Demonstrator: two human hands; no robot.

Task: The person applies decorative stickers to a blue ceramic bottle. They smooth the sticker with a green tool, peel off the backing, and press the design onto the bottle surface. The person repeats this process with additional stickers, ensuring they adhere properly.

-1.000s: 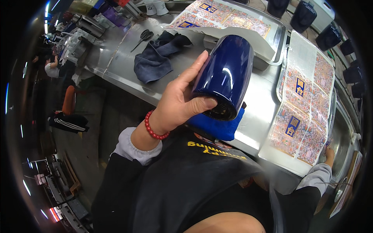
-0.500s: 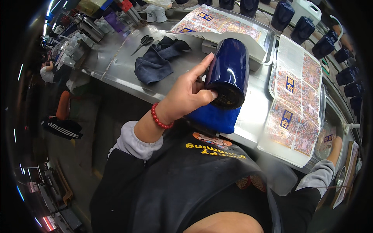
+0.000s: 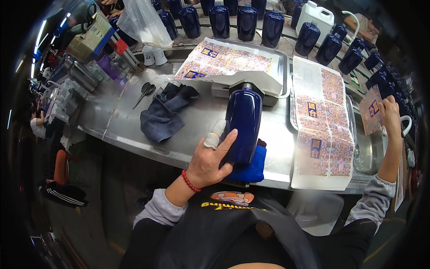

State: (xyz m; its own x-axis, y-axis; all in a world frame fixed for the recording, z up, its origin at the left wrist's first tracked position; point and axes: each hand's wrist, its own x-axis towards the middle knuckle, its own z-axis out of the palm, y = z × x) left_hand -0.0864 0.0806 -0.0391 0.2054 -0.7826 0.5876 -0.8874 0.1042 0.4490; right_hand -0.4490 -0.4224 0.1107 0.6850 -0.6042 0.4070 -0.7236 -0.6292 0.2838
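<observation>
My left hand (image 3: 208, 157) is closed on the left side of a glossy dark blue bottle (image 3: 244, 123), its index finger and thumb against the glass. White tape wraps one or more of its fingers. The bottle's neck points away from me, and its base is over a folded bright blue cloth (image 3: 253, 166). At the far right, my right hand (image 3: 390, 112) pinches a thin patterned decal sheet (image 3: 371, 112) with a blue and gold label, lifted near a metal basin (image 3: 368, 157).
Patterned decal sheets (image 3: 322, 148) lie right of the bottle, with more sheets (image 3: 228, 58) on a tray behind it. A dark rag (image 3: 165, 112) and scissors (image 3: 145, 93) lie to the left. Several blue bottles (image 3: 246, 22) and a white jug (image 3: 316, 18) stand along the back.
The bottle has come down from a raised tilt that showed its base. My right hand has risen from the basin with the decal sheet in its fingers. The whole view has shifted.
</observation>
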